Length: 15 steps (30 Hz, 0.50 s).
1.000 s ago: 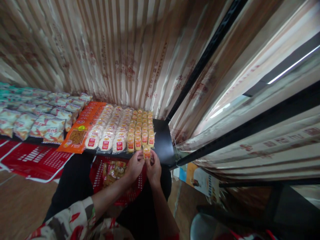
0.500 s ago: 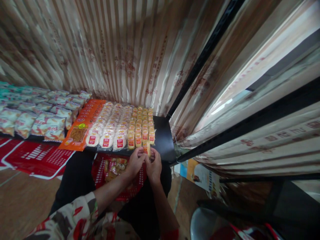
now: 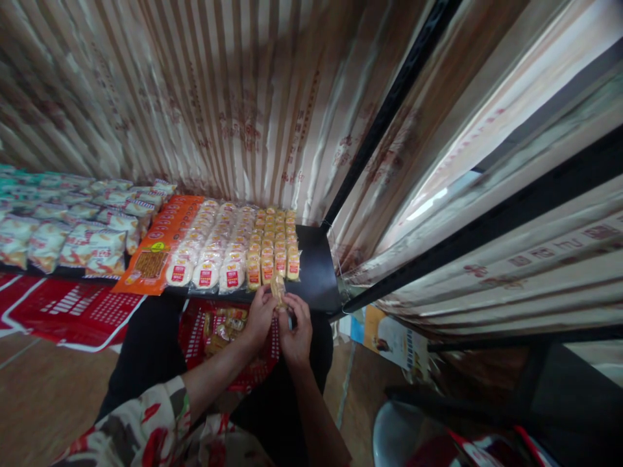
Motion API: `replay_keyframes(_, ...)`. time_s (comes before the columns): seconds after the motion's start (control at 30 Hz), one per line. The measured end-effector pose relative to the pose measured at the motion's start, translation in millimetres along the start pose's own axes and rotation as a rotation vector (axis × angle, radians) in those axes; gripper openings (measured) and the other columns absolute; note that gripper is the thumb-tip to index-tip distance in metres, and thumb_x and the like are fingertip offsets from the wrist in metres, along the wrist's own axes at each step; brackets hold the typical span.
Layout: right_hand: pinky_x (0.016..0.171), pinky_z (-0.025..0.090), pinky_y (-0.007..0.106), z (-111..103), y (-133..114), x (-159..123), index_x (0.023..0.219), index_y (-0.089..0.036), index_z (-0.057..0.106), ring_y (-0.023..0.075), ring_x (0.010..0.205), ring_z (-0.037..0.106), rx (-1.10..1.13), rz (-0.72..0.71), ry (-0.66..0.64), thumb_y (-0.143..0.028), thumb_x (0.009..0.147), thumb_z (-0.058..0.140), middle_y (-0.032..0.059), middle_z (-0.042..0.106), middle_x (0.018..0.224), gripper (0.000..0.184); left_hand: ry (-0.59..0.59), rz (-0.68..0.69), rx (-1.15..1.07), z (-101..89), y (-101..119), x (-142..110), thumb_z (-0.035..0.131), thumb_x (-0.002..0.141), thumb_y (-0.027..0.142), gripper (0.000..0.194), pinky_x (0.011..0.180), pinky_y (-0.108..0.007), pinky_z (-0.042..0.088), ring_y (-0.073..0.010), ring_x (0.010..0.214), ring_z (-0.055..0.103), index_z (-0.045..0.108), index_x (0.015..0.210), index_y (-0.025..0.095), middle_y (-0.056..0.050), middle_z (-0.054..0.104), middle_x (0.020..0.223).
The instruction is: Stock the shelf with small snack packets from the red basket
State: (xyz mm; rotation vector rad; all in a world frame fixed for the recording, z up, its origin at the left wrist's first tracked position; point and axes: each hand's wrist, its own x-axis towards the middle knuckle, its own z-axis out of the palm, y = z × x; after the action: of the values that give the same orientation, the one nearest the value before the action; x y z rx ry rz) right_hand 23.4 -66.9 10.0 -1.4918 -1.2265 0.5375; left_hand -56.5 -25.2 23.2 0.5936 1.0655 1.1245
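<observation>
Between both hands I hold one small yellow snack packet (image 3: 278, 290), upright at the front edge of the black shelf (image 3: 318, 272). My left hand (image 3: 260, 318) pinches its left side. My right hand (image 3: 296, 329) has its fingers closed on the right side. Just behind stand rows of matching yellow packets (image 3: 267, 268) with red labels. To their left are rows of round white cracker packets (image 3: 206, 275) in clear wrappers. Below my wrists, a red basket (image 3: 192, 324) on my lap holds several loose yellow packets (image 3: 228, 327).
An orange snack bag (image 3: 160, 246) lies left of the crackers, beside many white snack bags (image 3: 104, 250). Red baskets (image 3: 73, 308) stand below at the left. A black post (image 3: 357, 162) rises at the right, a patterned curtain (image 3: 243, 97) hangs behind. A grey stool (image 3: 396, 431) is at lower right.
The yellow packet has been turned in my fingers, so its red label no longer faces me, and it has shifted slightly left. Both hands moved slightly left with it.
</observation>
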Motion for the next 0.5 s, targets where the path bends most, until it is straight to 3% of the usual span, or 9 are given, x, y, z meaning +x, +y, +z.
replay_keyframes(0.37,0.096,0.046,0.041,-2.9,11.6,-7.6,0.104,-0.019,0.064,0.0203,0.108,0.057,-0.065,-0.086,0.037,-0.034,0.085,0.054,0.0111,0.061,0.112,0.026,0.032,0.021,0.054,0.0,-11.2,-0.8,0.064,0.067,0.032,0.049,0.062,-0.022,0.045,-0.0125,0.068,0.061,0.05,0.112,0.017,-0.001,0.065,0.079)
replay_keyframes(0.5,0.096,0.046,0.041,0.8,14.1,-7.5,0.107,-0.019,0.061,0.0214,0.108,0.056,-0.102,-0.032,0.019,-0.037,0.082,0.056,0.0109,0.061,0.114,0.031,0.032,0.064,0.102,-1.2,-12.9,0.2,0.063,0.069,0.031,0.043,0.068,-0.024,0.047,-0.014,0.075,0.062,0.051,0.108,0.016,-0.004,0.066,0.084)
